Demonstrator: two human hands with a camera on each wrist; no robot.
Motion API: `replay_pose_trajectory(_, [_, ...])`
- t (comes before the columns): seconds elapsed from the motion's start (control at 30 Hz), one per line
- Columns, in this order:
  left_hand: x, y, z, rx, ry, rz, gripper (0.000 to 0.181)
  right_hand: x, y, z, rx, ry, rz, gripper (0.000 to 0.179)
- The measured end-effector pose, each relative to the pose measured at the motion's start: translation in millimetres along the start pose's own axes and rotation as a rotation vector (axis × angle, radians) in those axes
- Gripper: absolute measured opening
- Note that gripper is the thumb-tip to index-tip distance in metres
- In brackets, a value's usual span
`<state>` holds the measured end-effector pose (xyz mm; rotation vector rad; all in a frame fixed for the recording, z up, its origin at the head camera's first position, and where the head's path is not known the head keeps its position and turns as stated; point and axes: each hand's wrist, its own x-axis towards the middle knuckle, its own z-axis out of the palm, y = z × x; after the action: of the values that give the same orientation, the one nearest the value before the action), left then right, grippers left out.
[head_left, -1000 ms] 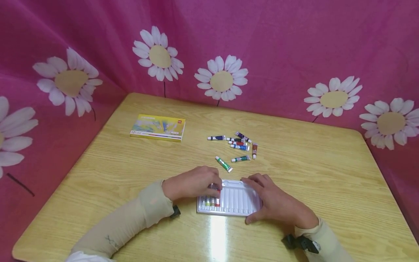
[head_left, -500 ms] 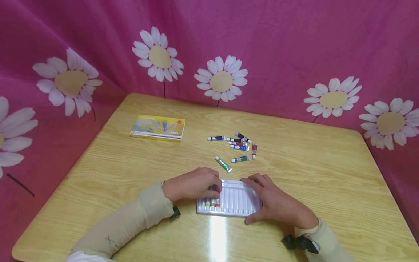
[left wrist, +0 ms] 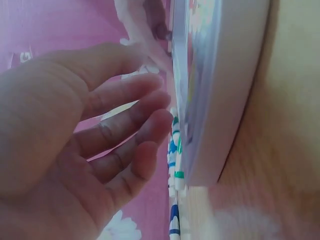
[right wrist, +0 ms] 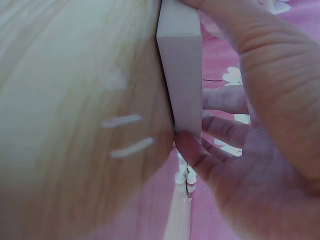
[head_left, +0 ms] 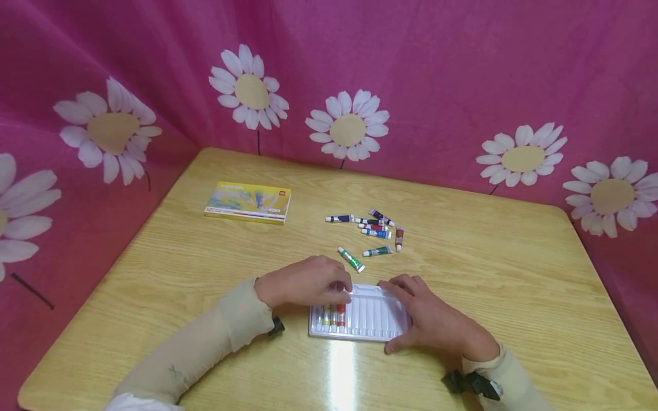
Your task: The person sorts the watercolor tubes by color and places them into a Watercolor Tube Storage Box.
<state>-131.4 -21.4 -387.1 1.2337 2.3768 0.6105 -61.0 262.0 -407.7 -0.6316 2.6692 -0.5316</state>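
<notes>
Head view, left hand: The left hand [head_left: 308, 281] is held over the left part of a white slotted tray [head_left: 377, 314], fingers bent downward and nothing seen to be gripped.
Head view, right hand: The right hand [head_left: 437, 317] is wrapped around the tray's right end, the thumb set at the near edge and the fingers at the far edge.
Head view, tray: It is laid on the wooden worktop [head_left: 493, 257]; its leftmost slots are filled with paint tubes, among them a red tube [head_left: 341, 317], caps toward the near edge.
Head view, loose tubes: Beyond the tray, a bright green tube [head_left: 352, 260], a dark green tube [head_left: 377, 251], a brown tube [head_left: 399, 239] and a blue tube [head_left: 376, 233] are scattered among others.
Head view, box: A yellow box [head_left: 248, 202] is placed farther back at the left.
Left wrist view, fingers: They are loosely curved and slightly spread, with gaps between them; nothing is grasped. Whether the tray's edge is touched cannot be told.
Right wrist view, fingers: The tray is clasped; one fingertip is pressed at a lower corner, and others are seen behind its pale side.
</notes>
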Motion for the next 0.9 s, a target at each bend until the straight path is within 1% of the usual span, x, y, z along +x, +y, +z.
replay_pose_trajectory(0.1, [5.1,-3.4,-3.1,-0.010,0.033,-0.009,0.028,-1.2,-0.5,-0.3,-0.006,0.004,0.002,0.113])
replay_pose_trajectory(0.33, [12.5,-14.8,-12.8,-0.056,0.100,-0.069,0.023,-1.0,-4.6,-0.8,0.005,0.003,0.003,0.113])
replay_pose_trajectory(0.47, [20.2,-25.4,-17.9,-0.070,0.159,-0.102,0.019,-1.8,-3.7,-1.9,0.005,-0.005,0.020,0.114])
replay_pose_trajectory(0.57, [26.8,-34.5,-21.7,-0.078,0.213,-0.134,0.017,-1.7,-3.3,-2.6,0.018,-0.009,0.026,0.114])
replay_pose_trajectory(0.67, [33.0,-42.7,-24.3,-0.081,0.251,-0.161,0.016,-2.1,-4.2,-2.4,0.042,-0.016,0.039,0.115])
replay_pose_trajectory(0.77, [38.7,-49.4,-25.7,-0.093,0.285,-0.173,0.017,-2.8,-5.2,-2.0,0.055,-0.024,0.047,0.114])
replay_pose_trajectory(0.9, [47.3,-54.7,-28.7,-0.094,0.331,-0.181,0.018,-2.5,-4.9,-2.9,0.036,-0.014,0.038,0.113])
